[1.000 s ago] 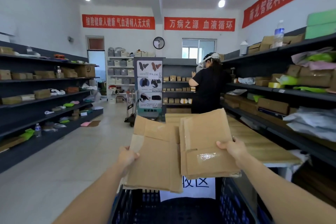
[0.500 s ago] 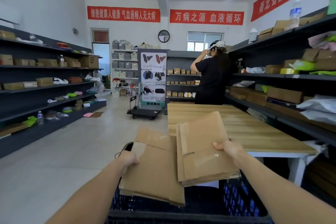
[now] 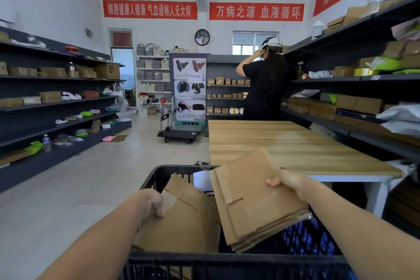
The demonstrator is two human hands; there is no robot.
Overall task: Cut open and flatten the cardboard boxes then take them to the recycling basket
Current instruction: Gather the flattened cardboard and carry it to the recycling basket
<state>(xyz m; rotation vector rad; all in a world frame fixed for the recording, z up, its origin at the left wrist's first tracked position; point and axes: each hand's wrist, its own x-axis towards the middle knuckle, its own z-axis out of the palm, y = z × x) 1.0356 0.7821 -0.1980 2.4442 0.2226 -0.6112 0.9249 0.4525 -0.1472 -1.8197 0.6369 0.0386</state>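
Head view. The black slatted basket [image 3: 227, 261] filled the bottom of the frame, its near rim running across the foreground. The left hand [image 3: 152, 202] reached over the basket's left side. Its grip held the flat box [image 3: 186, 223], with the fingers curled over the sheet's left edge. That flat box lay tilted inside the basket, its far end close to the basket's far rim and its near end hidden behind the near rim. The right hand [image 3: 288, 183] was over the basket's right side. Its grip pinched the stack [image 3: 256, 200] of flattened boxes at the right edge, thumb on top and fingers out of sight beneath. The stack hung tilted above the basket's right half, its left edge overlapping the flat box. A white paper [image 3: 202, 180] showed against the basket's far wall, between the flat box and the stack.

Just beyond the basket to the right stood the wooden worktop [image 3: 284, 143]. Further up the aisle from the basket, a flatbed trolley [image 3: 179, 134] stood before a poster stand [image 3: 189, 88]. Beyond the worktop's far end from the basket, a person [image 3: 263, 88] in black faced away, one hand raised to a headset. The left shelves [image 3: 56, 120], dark and carrying boxes and bags, ran along the wall left of the basket. The right shelves [image 3: 363, 79] ran along the wall to its right. On the far wall, opposite the basket, hung a clock [image 3: 202, 37] and red banners [image 3: 150, 9].
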